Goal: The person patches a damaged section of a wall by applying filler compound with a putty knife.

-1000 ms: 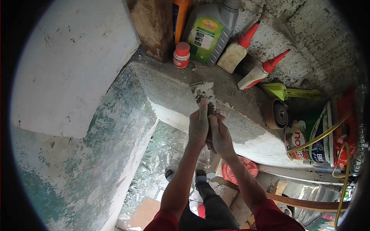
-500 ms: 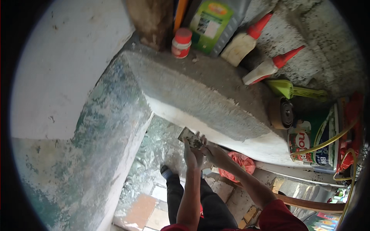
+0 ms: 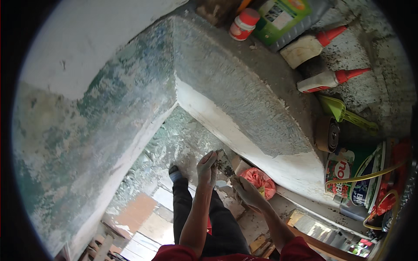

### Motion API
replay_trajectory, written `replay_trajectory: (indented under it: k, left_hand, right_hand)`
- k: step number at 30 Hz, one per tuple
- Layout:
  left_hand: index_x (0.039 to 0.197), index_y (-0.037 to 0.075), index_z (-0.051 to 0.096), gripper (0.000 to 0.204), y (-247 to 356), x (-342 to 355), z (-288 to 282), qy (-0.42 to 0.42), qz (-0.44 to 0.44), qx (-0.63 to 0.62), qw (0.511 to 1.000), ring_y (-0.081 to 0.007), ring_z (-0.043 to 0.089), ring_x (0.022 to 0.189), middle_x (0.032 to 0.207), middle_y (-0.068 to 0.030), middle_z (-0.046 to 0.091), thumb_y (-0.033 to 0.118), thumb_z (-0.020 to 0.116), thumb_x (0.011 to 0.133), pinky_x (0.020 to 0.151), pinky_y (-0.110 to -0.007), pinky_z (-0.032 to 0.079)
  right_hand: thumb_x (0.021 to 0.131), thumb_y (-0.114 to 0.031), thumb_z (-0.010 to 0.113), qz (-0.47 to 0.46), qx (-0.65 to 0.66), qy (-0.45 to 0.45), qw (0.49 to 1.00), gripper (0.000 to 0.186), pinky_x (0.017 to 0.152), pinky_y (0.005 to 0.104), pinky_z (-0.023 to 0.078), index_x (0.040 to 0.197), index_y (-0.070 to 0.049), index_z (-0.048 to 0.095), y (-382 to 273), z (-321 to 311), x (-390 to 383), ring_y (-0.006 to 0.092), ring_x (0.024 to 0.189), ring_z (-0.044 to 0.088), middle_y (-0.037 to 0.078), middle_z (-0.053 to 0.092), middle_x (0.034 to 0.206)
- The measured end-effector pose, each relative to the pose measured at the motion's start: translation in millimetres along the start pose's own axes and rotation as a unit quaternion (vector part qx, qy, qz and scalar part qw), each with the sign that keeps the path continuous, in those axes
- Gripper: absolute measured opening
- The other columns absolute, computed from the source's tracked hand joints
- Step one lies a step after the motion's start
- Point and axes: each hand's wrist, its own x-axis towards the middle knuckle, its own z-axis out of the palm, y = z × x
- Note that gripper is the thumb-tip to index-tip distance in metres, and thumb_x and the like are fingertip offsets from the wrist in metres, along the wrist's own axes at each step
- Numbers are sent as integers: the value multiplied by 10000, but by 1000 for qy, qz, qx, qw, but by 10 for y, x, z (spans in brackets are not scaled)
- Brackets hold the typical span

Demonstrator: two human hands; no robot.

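My left hand [image 3: 207, 167] is closed, its fingers curled beside a flat rectangular plate [image 3: 225, 163]; what lies inside the fist, if anything, is hidden. That plate looks like a scraper blade, pale with dark residue on its face. At its lower end my right hand [image 3: 247, 191] is closed, apparently around the plate's near end. Both hands are over the floor, close to the low wall [image 3: 244, 108] with grey, rough plaster above and a white band below. A red plastic bag [image 3: 259, 180] lies just past my right hand.
Along the ledge stand a red-capped bottle [image 3: 244, 24], a green-labelled jerrycan [image 3: 283, 19], two red-nozzled glue bottles [image 3: 320, 81], a lime-green scoop [image 3: 344, 111], a brown roll [image 3: 327, 132] and a printed bucket [image 3: 348, 174]. A patchy green wall [image 3: 113, 108] rises at left. Tiles [image 3: 135, 213] cover part of the floor.
My hands have drawn apart; earlier both were together at the plate. The right hand is lower. The view has shifted, so the wall corner appears higher.
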Motion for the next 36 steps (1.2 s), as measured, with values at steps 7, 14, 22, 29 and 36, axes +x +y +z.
replay_trajectory:
  k: [7,14,22,29,36]
  left_hand:
    - [1152,-7,461,250,-582,33,-163,79,-7,-153,985,-206,590,947,1056,-151,569,26,458,904,792,-302,526]
    - [1276,74,342,557,-1292,-319,485,-112,-298,-30,947,-267,437,1177,1303,-139,405,489,400,908,996,-470,336]
    - [736,120,506,474,-1998,253,498,-81,-292,-260,917,-138,537,603,652,-22,541,549,377,889,558,-273,487]
    - [737,116,496,444,-2027,234,394,-82,-360,-222,902,-139,534,569,614,-9,531,540,458,861,543,-253,489]
    - [829,104,507,464,-2038,215,410,-4,-349,-110,931,-138,545,627,687,-15,544,567,473,840,598,-266,499]
  right_hand:
    - [894,-86,459,-16,-95,52,994,484,762,264,454,1357,-67,318,-77,-279,-277,134,873,550,127,557,1092]
    - [933,-155,419,-1,-178,117,977,410,647,261,485,1337,-97,382,11,-740,-90,136,716,579,100,600,987]
    - [919,-94,426,34,47,183,981,360,315,186,258,1276,-53,452,117,-809,286,23,365,286,-42,398,608]
    - [915,-73,419,11,73,216,974,394,406,169,313,1305,-16,411,330,-801,305,15,528,384,-7,523,894]
    - [917,-82,425,-18,70,239,968,378,390,178,294,1291,-34,440,444,-787,298,20,456,340,-37,441,712]
